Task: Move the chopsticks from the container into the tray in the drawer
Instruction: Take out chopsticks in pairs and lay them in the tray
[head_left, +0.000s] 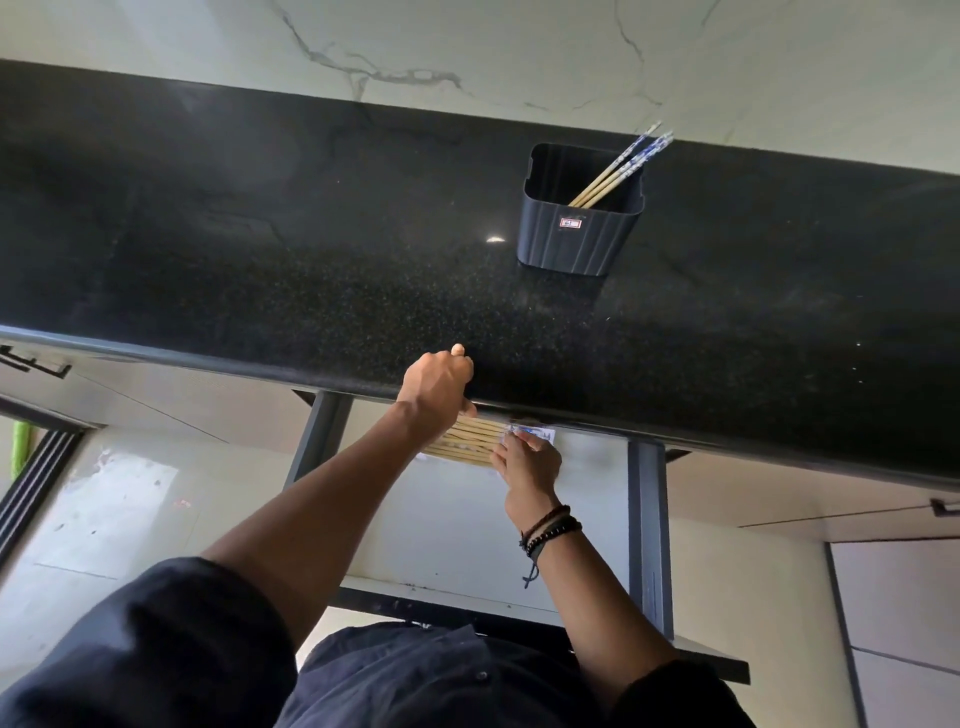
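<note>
A dark ribbed container stands on the black counter, with two or three blue-patterned chopsticks leaning out of its far right corner. Below the counter edge the drawer is pulled open. Several wooden chopsticks lie side by side at its far end, partly hidden under the counter lip. My left hand rests closed over their left ends. My right hand, wrist banded, touches their blue-patterned right ends with its fingertips. The tray itself is barely visible.
The black speckled counter stretches across the view, with a white marbled wall behind. Closed cabinet fronts with dark handles flank the drawer. My dark-clothed body fills the bottom of the view.
</note>
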